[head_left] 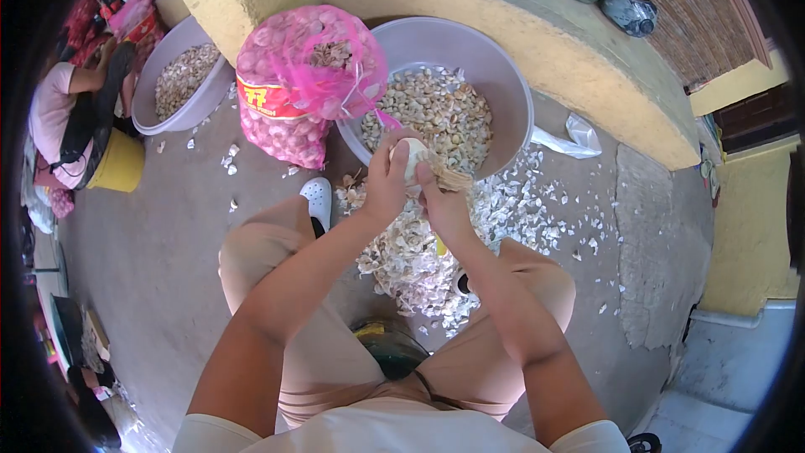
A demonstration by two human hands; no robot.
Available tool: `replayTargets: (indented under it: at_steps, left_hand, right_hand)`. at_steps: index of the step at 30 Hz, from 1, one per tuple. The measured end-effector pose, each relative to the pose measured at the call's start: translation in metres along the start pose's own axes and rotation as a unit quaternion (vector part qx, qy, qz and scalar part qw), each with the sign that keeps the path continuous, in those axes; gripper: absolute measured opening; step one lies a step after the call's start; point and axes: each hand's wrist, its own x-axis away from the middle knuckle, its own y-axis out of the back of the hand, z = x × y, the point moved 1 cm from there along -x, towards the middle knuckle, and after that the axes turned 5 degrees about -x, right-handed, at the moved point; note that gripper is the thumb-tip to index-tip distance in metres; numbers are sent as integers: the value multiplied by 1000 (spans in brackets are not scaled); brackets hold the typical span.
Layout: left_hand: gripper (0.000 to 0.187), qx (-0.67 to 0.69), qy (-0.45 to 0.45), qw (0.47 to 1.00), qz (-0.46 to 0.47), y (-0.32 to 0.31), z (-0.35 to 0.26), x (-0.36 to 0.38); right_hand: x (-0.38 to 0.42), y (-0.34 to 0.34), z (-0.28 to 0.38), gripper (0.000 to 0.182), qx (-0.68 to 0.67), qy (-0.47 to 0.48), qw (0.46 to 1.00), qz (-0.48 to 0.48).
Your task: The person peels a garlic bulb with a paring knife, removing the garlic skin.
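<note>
My left hand (389, 176) is closed around a whitish garlic bulb (412, 159), over the near rim of a large grey-purple basin (518, 109). My right hand (444, 205) presses against the bulb from the other side, its thumb raised along it. By the right fingers sits a pale brown, ragged-looking piece (454, 178); I cannot make out what it is. Loose garlic cloves (444, 113) lie in the basin. Left of it stands a pink mesh sack (281, 130) full of garlic bulbs, its top partly open.
Papery garlic skins (411, 256) are heaped on the floor between my feet, spreading right. A second basin (205, 96) holding cloves stands at the left, near a person (63, 109) seated by a yellow bucket (117, 164). A low curved wall (503, 21) runs behind the basin.
</note>
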Motion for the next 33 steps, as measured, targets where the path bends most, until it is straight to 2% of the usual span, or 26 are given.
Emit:
replayTargets:
  at_steps: [2,5,8,11,13,14,17,20,22,23,26,29,31,32,33]
  left_hand:
    - [28,-5,-6,1000,-17,-2,4,-1]
    - [28,121,233,965,27,-1,4,-7]
    - [29,120,433,886,114,10,-13,-14]
    - [31,22,366,928,69,6,-6,-12]
    - [31,-91,175,980,13,2,1,-3]
    - [31,-146,75,986,-18,1,4,1]
    - [33,-119,-3,993,-26,-1,-6,1]
    - [31,-46,82,995,-23,-2,-3,-5]
    - [30,57,210,975,34,4,7,-11]
    - [30,108,273,954,62,6,12,-13]
    - [30,128,512,839,132,4,-18,-16]
    - [33,133,464,857,178,11,-4,-16]
    - [35,-43,276,957,78,4,9,-10]
    - [36,-131,173,976,24,2,14,-6]
    - [37,-165,98,981,12,2,10,-4]
  right_hand:
    - [3,2,14,38,57,65,996,-1]
    - [-7,7,-3,41,67,118,991,-18]
    - [-7,11,-2,45,144,110,983,-6]
    - [-11,8,-13,49,119,177,976,-42]
    - [-12,6,-19,49,27,-3,1000,-14]
    - [-12,5,-22,49,-19,-93,995,2]
    - [-6,1,-2,48,-146,-179,972,40]
    - [-16,2,-7,52,-24,-30,999,-11]
    - [-18,6,-6,48,71,39,996,-32]
    - [-18,8,-6,47,119,74,989,-42]
    - [-8,14,18,63,394,25,918,-41]
    - [-18,18,-17,64,273,63,958,-54]
    - [-18,12,-17,59,45,-49,998,-3]
    - [-17,8,-16,57,-70,-105,992,24]
    - [-12,6,-8,52,-131,-165,977,40]
